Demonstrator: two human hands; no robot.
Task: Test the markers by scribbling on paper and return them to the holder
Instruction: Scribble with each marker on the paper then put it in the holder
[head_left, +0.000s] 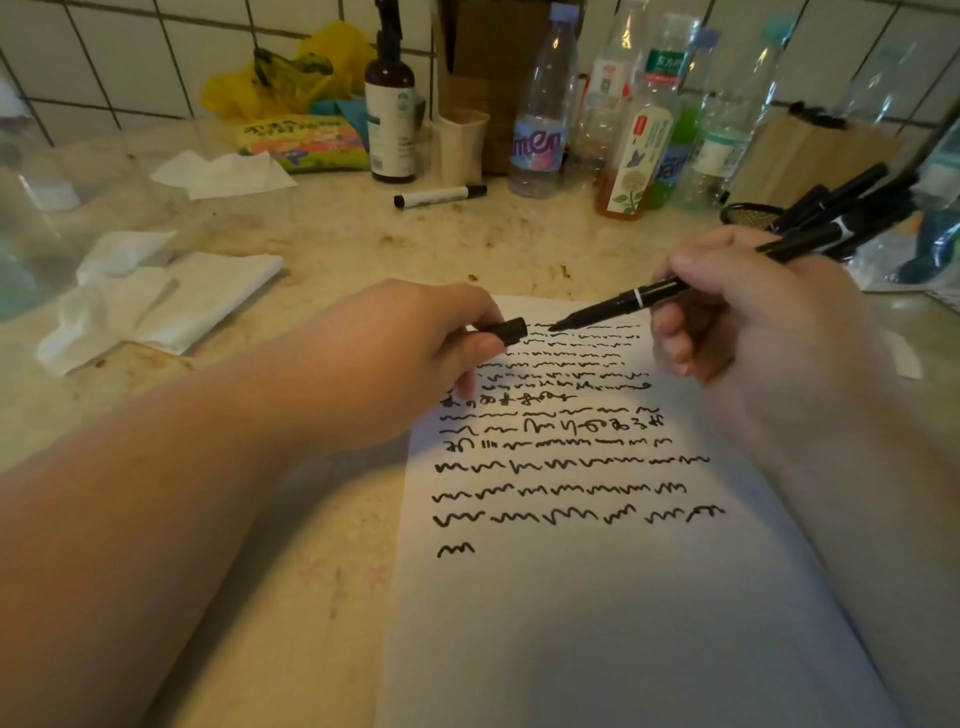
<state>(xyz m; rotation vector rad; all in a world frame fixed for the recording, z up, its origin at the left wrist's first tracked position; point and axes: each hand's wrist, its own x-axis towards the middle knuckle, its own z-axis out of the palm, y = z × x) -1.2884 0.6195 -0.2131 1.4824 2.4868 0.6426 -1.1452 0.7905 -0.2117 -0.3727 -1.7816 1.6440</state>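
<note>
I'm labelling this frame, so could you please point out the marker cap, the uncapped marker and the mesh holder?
marker cap (508, 330): head view, its barrel.
uncapped marker (618, 303): head view, mid-barrel.
mesh holder (748, 214): head view, its rim.

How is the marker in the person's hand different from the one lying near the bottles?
The held marker is all black, uncapped and tilted over the paper in the right hand. The lying marker has a white barrel, wears its cap and rests flat on the counter, untouched. Both have black ends.
</note>
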